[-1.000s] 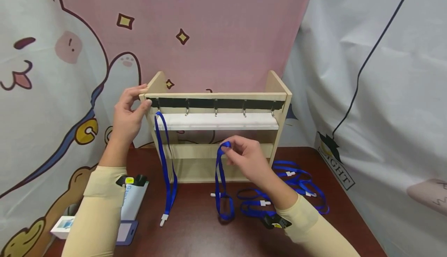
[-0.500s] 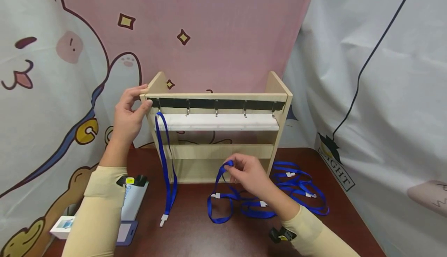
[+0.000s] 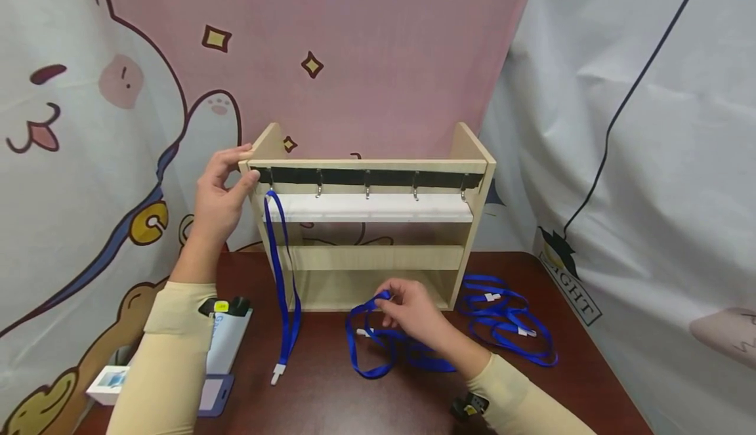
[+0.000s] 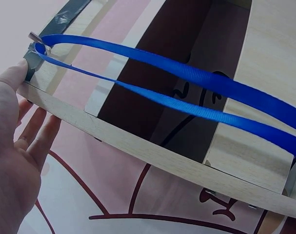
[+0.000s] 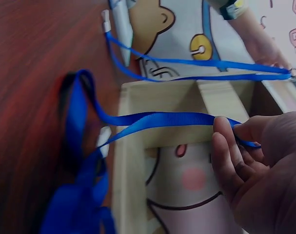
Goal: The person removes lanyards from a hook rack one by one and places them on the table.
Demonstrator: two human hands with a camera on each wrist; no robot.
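Observation:
My left hand (image 3: 218, 192) holds the upper left corner of a small wooden shelf rack (image 3: 369, 257), thumb in front and fingers along the side panel. One blue lanyard (image 3: 273, 245) hangs from the leftmost metal hook, its white clip (image 3: 278, 374) at the bottom. Low before the rack, my right hand (image 3: 413, 310) pinches another blue lanyard (image 3: 353, 350) near its top fold. The lower part of that strap lies in loops on the table. In the right wrist view the pinched strap (image 5: 177, 118) stretches from the fingertips toward the table.
Several more hooks (image 3: 367, 192) line the dark strip on the rack. More blue lanyards (image 3: 546, 359) lie on the table at the right. By my left forearm are a blue badge holder (image 3: 215, 395), a pale box (image 3: 227, 340) and a small white box (image 3: 109, 382).
My right hand has moved down with the pinched lanyard, and more of the strap now lies looped on the table. The left hand keeps its place on the rack.

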